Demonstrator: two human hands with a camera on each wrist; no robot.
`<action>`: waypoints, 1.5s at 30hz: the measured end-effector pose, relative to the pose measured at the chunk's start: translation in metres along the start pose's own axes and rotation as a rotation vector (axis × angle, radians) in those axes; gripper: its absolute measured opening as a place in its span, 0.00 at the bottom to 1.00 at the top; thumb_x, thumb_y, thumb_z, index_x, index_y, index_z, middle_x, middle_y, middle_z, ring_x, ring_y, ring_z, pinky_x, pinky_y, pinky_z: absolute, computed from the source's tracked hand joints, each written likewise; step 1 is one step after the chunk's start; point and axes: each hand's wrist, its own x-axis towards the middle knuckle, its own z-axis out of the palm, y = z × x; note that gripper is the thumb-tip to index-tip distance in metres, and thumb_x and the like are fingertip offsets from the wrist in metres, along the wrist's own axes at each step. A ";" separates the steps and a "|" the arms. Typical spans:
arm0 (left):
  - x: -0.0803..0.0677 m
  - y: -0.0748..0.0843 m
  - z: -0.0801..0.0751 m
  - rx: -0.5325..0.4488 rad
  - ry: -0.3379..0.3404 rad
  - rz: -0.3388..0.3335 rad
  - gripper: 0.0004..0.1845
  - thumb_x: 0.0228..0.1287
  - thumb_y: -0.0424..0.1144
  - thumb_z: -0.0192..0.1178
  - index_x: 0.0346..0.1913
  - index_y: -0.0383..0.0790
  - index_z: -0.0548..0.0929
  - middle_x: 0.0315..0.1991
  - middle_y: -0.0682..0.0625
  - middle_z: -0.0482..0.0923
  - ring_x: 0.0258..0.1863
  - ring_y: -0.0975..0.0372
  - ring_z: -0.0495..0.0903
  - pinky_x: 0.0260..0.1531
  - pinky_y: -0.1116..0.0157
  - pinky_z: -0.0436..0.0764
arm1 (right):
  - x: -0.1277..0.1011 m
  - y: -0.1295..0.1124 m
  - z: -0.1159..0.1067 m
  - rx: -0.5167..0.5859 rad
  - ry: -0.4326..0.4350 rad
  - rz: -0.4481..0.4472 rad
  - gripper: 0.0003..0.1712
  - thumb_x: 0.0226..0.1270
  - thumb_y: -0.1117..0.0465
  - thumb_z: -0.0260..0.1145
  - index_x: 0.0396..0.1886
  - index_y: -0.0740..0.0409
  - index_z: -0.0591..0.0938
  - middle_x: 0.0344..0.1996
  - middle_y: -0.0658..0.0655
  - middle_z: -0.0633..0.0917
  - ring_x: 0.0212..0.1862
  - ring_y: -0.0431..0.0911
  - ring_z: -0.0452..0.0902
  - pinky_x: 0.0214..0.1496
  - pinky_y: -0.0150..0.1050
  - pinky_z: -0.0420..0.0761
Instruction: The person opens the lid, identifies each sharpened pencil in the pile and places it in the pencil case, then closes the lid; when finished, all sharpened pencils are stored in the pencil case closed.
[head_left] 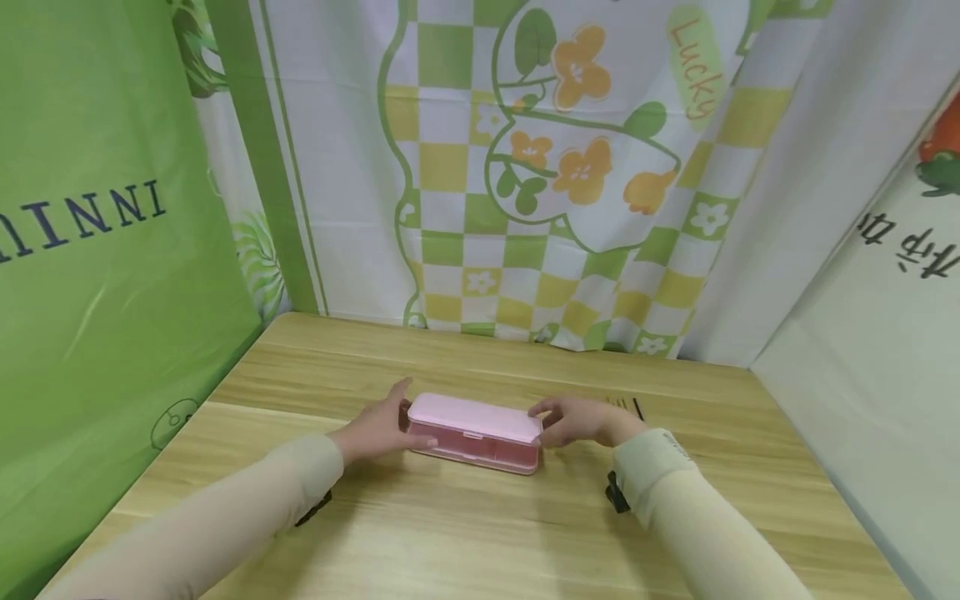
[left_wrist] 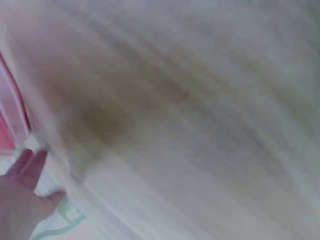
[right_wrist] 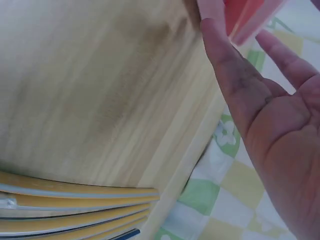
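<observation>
A pink pencil case lies across the table with its lid partly raised, showing a hollow inside along the front. At its left end is my left hand, thumb stretched along the front and fingers spread at the back corner. The left wrist view shows that hand with straight fingers beside the pink case. My right hand holds the lid's right end between thumb and fingers. In the right wrist view, this hand has its thumb against one side of the case and a finger on the other.
Several slim yellow pencils and a dark one lie side by side on the wooden table, behind the right wrist in the head view. A checked curtain hangs along the far edge, and a green cloth on the left.
</observation>
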 end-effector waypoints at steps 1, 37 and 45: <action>0.001 0.002 -0.002 -0.047 -0.009 -0.008 0.61 0.60 0.64 0.71 0.81 0.30 0.50 0.70 0.31 0.70 0.67 0.39 0.72 0.69 0.39 0.64 | 0.000 -0.001 0.001 -0.034 0.012 -0.002 0.40 0.63 0.61 0.77 0.72 0.65 0.72 0.63 0.70 0.78 0.58 0.53 0.80 0.61 0.50 0.80; 0.011 0.007 -0.002 0.030 -0.018 0.023 0.43 0.70 0.41 0.68 0.73 0.14 0.59 0.72 0.23 0.60 0.72 0.34 0.62 0.73 0.44 0.59 | 0.018 0.003 0.031 -0.391 0.212 -0.122 0.40 0.59 0.63 0.80 0.70 0.69 0.75 0.51 0.63 0.86 0.50 0.51 0.84 0.58 0.48 0.82; 0.020 -0.005 -0.003 0.041 -0.018 0.023 0.44 0.73 0.43 0.66 0.74 0.15 0.56 0.74 0.22 0.56 0.74 0.34 0.59 0.74 0.43 0.57 | 0.022 0.005 0.033 -0.600 0.257 -0.217 0.34 0.68 0.61 0.74 0.70 0.69 0.76 0.52 0.67 0.86 0.51 0.54 0.84 0.58 0.50 0.81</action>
